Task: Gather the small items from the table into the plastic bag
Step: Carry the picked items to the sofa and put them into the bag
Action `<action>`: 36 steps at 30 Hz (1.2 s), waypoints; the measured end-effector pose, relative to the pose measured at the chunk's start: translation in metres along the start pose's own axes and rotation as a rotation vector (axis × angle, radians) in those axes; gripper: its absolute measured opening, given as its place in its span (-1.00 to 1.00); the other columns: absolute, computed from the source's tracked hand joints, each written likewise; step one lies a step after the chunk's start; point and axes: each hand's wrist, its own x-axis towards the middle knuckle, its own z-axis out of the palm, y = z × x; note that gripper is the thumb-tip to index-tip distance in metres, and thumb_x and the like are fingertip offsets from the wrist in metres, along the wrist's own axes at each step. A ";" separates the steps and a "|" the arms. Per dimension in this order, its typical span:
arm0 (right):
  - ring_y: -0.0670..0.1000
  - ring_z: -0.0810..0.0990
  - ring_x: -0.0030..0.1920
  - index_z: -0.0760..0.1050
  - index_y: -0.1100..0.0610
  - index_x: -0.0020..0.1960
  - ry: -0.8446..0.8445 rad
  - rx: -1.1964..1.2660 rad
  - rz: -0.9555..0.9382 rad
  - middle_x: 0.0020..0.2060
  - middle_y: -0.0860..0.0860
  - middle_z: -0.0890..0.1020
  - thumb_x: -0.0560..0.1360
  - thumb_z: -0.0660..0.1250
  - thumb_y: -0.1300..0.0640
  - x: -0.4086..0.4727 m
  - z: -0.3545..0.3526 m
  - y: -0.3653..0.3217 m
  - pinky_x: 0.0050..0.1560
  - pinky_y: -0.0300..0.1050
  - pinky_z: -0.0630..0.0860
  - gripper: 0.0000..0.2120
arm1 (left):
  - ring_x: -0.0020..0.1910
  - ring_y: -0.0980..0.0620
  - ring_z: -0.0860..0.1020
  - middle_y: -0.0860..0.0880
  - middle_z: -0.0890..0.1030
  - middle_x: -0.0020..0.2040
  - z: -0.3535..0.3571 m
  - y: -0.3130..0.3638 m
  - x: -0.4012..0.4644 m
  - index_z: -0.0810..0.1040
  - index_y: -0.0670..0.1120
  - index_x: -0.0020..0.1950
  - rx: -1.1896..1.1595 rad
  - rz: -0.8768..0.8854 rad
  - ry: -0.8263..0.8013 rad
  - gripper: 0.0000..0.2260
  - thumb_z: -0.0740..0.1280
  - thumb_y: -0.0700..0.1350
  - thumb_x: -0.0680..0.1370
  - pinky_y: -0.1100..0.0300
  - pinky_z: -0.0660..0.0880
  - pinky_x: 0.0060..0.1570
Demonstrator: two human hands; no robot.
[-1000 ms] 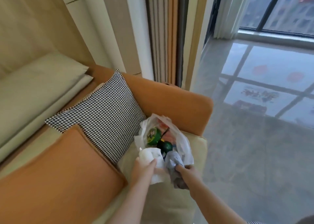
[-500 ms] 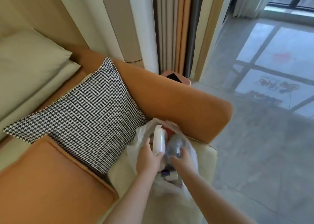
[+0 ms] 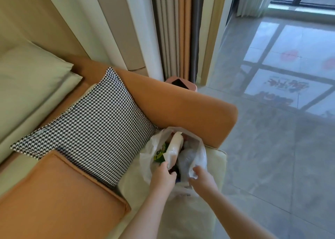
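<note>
A thin white plastic bag [image 3: 147,155] stands open on the cream sofa seat [image 3: 215,159] beside the orange armrest. Inside it I see a white wrapped roll [image 3: 174,146], a green printed packet [image 3: 159,154] and some dark items. My left hand [image 3: 164,178] grips the lower end of the white roll at the bag's mouth. My right hand [image 3: 202,178] pinches the bag's right edge and holds it open.
An orange armrest [image 3: 181,104] runs behind the bag. A houndstooth cushion [image 3: 90,132] and an orange cushion [image 3: 54,193] lie to the left. A pink stool [image 3: 181,84] stands behind the armrest. Grey tiled floor [image 3: 272,157] lies to the right.
The white roll has gone from my left hand's grip above the bag down into the bag's mouth. My right hand shifted from a grey item to the bag's edge. The view tilted down.
</note>
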 end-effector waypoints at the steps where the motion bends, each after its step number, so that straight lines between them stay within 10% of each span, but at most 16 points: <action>1: 0.00 0.55 0.10 0.30 0.08 0.40 0.006 -0.032 -0.008 0.21 0.02 0.52 0.57 0.24 0.08 -0.008 -0.002 0.003 0.10 -0.12 0.54 -0.59 | 0.23 0.00 0.49 -0.03 0.48 0.29 -0.002 0.000 -0.009 0.35 -0.02 0.42 0.035 0.014 -0.010 -0.60 0.26 -0.05 0.58 0.16 0.46 0.15; 15: 0.09 0.48 0.25 0.36 0.07 0.33 0.198 -0.364 -0.070 0.25 0.04 0.50 0.57 0.16 0.04 -0.169 -0.004 0.045 0.22 -0.08 0.41 -0.65 | 0.16 0.01 0.54 0.02 0.57 0.20 -0.022 -0.011 -0.163 0.49 0.02 0.26 0.450 0.352 -0.104 -0.71 0.21 0.07 0.58 0.14 0.50 0.09; 36: 0.06 0.48 0.24 0.42 0.04 0.28 0.506 -0.023 0.346 0.21 0.00 0.52 0.55 0.18 -0.03 -0.398 0.039 0.263 0.21 -0.05 0.37 -0.65 | 0.16 -0.09 0.56 -0.17 0.61 0.16 0.141 -0.022 -0.356 0.59 -0.18 0.15 0.830 0.696 -0.479 -0.70 0.23 -0.03 0.56 0.16 0.46 0.04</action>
